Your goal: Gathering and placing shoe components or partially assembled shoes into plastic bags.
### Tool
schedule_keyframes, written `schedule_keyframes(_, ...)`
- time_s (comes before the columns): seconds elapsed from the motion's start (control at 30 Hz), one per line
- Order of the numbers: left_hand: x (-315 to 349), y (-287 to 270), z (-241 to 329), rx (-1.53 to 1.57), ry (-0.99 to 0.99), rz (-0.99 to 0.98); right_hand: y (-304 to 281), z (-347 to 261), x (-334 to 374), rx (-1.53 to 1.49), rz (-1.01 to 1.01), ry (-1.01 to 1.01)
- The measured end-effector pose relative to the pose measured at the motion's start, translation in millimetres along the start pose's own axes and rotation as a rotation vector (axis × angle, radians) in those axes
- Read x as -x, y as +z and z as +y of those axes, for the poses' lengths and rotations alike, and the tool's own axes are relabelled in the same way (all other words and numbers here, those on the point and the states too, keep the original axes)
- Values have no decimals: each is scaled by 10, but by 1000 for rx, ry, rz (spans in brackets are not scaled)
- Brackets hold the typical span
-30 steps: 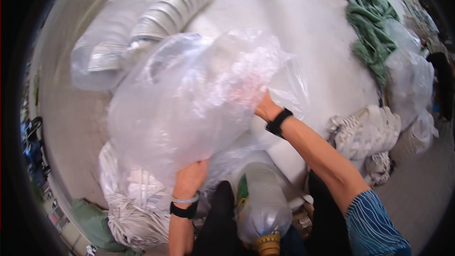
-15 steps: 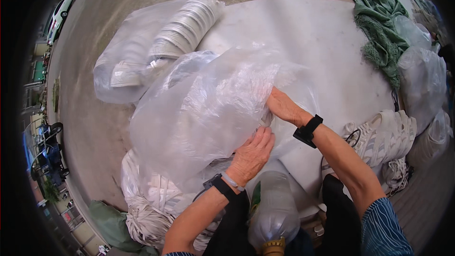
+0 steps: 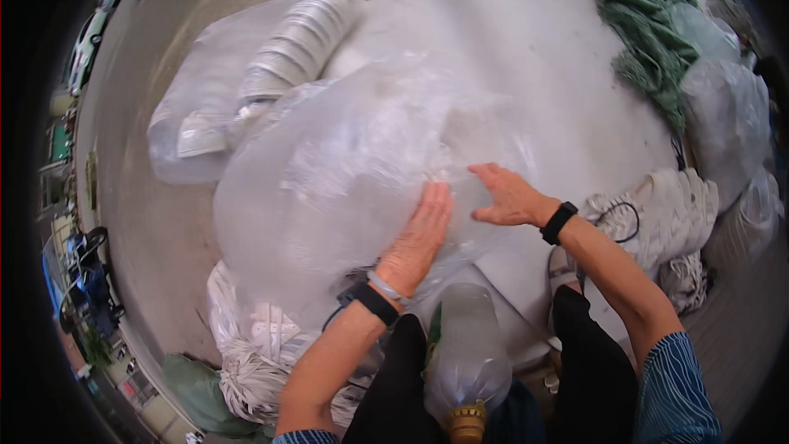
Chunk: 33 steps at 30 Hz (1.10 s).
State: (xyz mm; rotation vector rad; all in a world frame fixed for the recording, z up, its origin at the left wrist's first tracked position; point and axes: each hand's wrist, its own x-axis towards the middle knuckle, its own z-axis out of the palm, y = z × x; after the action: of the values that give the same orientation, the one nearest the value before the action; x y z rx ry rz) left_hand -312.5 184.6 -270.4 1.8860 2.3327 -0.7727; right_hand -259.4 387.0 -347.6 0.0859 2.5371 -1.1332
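Note:
A large clear plastic bag lies puffed out on a whitish sheet in front of me. My left hand rests flat on the bag's near right part, fingers stretched forward and nothing gripped. Just to its right, my right hand is held with thumb and fingers apart, close to the bag's right side; whether it touches the film I cannot tell. Pale contents show only faintly through the bag. Between my legs stands a clear plastic bottle with a yellow cap.
The whitish sheet spreads beyond the bag. Another clear bag with a stack of white ring-like pieces lies far left. Bundled white straps sit near left, white shoes at right, and green cloth far right.
My right hand has come out from the bag's edge, moved right, and opened. My left hand has shifted slightly left and flattened on the bag, which now lies more spread out.

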Motion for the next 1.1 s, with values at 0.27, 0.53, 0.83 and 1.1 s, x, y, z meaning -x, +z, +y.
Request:
schedule_keyframes(0.27, -197, 35, 30, 215, -91, -4, 642, 212, 124, -135, 360, -26)
schedule_keyframes(0.53, -36, 122, 75, 304, -169, 184, -402, 122, 300, -1091, 444, 463)
schedule_keyframes(0.83, -45, 19, 201, 388, -205, 55, -899, -78, 1724, -620, -4, 4)
schedule_keyframes(1.1, 201, 61, 326, 285, -140, -255, -606, -341, 1939, -487, -117, -263)
